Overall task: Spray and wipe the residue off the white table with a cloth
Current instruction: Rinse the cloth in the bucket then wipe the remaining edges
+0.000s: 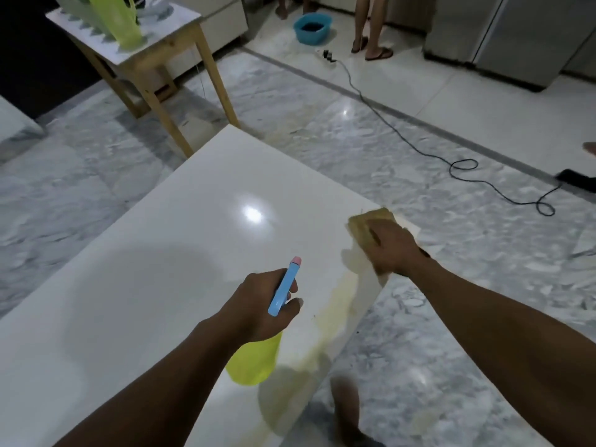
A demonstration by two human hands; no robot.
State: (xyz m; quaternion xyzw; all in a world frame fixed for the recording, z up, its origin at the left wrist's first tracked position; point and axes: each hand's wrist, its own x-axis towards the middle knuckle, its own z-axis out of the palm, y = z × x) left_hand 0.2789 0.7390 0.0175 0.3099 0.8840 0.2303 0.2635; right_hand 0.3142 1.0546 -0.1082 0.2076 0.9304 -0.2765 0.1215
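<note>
The white table (167,253) fills the lower left of the view. A yellowish residue streak (335,311) runs along its right edge. My right hand (395,250) presses flat on a tan cloth (364,225) at the far end of that streak, near the table's right edge. My left hand (263,306) grips a spray bottle with a blue and pink head (285,288) and a yellow-green body (254,359), held over the table beside the streak.
A wooden side table (151,59) with green items stands at the back left. A black cable (419,146) trails across the marble floor. A blue basin (312,28) and people's legs (371,27) are at the back. My foot (346,411) shows by the table's edge.
</note>
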